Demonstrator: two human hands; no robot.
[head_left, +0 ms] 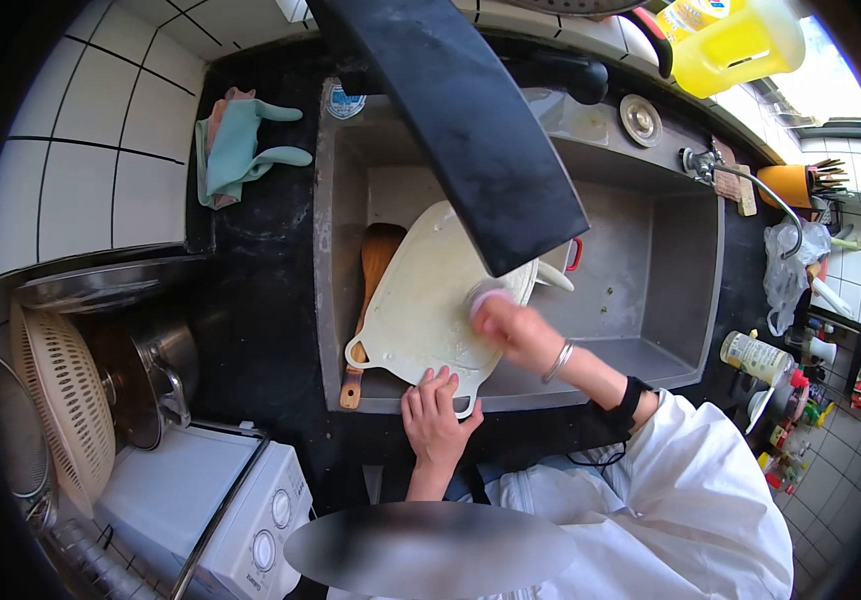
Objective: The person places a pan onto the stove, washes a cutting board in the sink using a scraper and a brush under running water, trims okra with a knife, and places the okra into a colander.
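A cream cutting board with loop handles lies tilted in the grey sink, its near edge by the sink's front rim. My left hand grips that near edge, fingers over the top face. On the board's right part, my right hand is closed around a small roundish scrubber, blurred and partly hidden by the fingers. A wooden spatula lies along the sink's left wall, partly under the board. Beside the board's right edge shows a red-handled item, mostly hidden.
A dark slab-like object hangs over the sink and blocks part of the view. The faucet is at the back right. Rubber gloves lie left; a lidded pot and a white appliance stand nearer. A bottle is right.
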